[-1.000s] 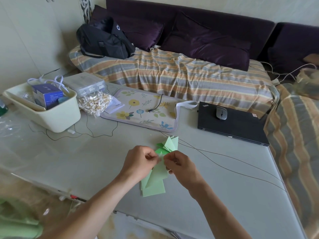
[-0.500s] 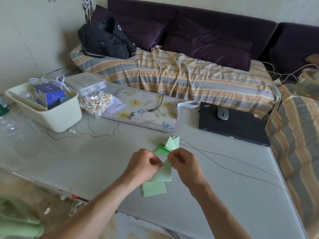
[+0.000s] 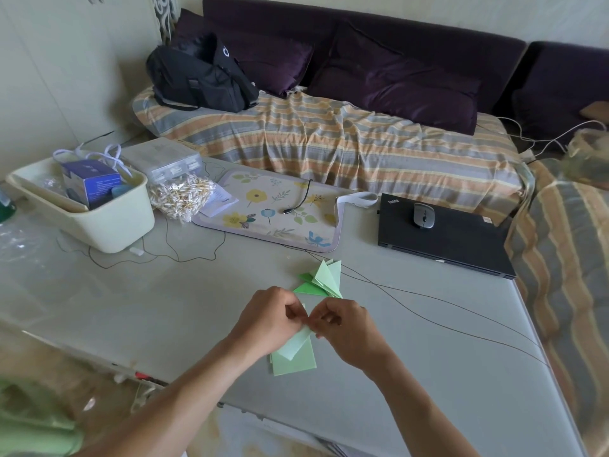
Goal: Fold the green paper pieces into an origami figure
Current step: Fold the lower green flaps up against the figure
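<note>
At a pale table (image 3: 138, 311), my left hand (image 3: 267, 321) and right hand (image 3: 346, 331) meet knuckle to knuckle, fingers of both curled to pinch one light green paper piece (image 3: 295, 345). Its long axis tilts from my fingertips down toward me, its lower corner pointing at the near table edge, over a stack of green sheets (image 3: 296, 366) lying flat. Just beyond my hands, folded green triangles (image 3: 321, 280) point away, toward a floral mat (image 3: 276, 209).
</note>
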`<state>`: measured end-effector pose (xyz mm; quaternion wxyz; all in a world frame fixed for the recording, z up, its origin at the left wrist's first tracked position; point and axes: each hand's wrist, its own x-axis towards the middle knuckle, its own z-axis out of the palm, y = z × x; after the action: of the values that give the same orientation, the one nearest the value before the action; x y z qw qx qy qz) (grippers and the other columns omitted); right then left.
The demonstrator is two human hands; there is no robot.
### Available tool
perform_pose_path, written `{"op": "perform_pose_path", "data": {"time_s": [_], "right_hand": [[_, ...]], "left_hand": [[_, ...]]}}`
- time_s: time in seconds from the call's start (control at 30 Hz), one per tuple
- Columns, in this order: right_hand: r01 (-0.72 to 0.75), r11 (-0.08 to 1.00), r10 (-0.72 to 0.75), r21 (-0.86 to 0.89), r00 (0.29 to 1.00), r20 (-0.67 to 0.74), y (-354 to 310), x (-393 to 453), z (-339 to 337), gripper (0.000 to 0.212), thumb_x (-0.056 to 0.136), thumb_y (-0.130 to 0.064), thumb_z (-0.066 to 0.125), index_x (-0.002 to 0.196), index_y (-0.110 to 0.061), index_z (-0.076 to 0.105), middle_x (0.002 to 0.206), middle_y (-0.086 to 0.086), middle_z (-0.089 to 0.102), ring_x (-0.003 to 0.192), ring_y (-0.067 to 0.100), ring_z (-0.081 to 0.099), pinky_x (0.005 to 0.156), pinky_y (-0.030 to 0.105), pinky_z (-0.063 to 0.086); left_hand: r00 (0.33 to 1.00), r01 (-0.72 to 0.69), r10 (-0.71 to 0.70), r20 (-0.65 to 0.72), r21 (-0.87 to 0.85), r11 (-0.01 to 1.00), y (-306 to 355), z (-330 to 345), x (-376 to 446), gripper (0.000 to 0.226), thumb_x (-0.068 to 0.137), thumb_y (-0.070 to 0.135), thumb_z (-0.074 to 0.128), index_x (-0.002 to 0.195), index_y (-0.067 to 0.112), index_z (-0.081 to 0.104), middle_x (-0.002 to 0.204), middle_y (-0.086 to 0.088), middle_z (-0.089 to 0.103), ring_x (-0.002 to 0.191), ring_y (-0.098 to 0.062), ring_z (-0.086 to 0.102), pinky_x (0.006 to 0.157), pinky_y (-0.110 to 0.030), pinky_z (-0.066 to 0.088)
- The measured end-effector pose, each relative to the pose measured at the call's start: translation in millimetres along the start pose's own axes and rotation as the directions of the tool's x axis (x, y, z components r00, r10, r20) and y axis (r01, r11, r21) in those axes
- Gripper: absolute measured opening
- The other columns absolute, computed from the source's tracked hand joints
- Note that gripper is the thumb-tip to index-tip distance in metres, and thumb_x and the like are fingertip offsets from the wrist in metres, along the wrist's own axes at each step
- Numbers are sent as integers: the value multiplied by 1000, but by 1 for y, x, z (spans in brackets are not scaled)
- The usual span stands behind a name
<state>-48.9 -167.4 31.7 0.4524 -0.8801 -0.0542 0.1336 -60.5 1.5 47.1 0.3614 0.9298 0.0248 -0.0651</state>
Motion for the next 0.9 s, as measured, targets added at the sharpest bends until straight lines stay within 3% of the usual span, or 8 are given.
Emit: {"op": "perform_pose_path", "data": {"time_s": [0.17,0.3,0.47,0.63,0.9], "right_hand": [[4,1000,-3,9,999,-49,-3,-1,2,5,83,-15,75,79,-14,74,66,4,73,53,2,57,53,11,41],[-31,999,35,38,993,-113,-3,1,0,19,77,-24,84,71,-13,70,61,1,70,46,-1,51,47,9,34],[-23,1000,21,-15,993,-114,-1,2,3,21,77,-27,83,68,-16,67,67,3,70,52,3,51,50,12,38],[-14,998,7,-63,995,-104,-2,3,6,21,80,-24,79,69,-13,65,60,-5,64,53,2,53,53,12,40],[-12,998,12,-55,1000,0,2,1,5,12,84,-26,76,80,-17,70,70,-10,70,62,-3,59,59,9,41]], "left_hand": [[1000,19,-19,-6,49,999,2,2,0,16,80,21,62,75,21,77,71,5,74,70,-14,69,61,-28,53],[1000,16,-15,-21,56,998,-1,3,2,18,80,24,61,75,15,75,69,-1,73,70,-20,68,61,-34,53],[1000,22,-22,-7,50,999,-2,3,2,18,80,24,61,77,15,76,71,-2,73,72,-22,69,62,-34,54],[1000,27,-27,-4,46,999,0,2,1,15,83,21,64,79,19,78,74,3,75,74,-17,69,65,-31,55],[999,11,-15,36,97,995,0,3,-1,18,85,17,64,84,24,80,79,4,76,75,-14,69,58,-23,45]]}}
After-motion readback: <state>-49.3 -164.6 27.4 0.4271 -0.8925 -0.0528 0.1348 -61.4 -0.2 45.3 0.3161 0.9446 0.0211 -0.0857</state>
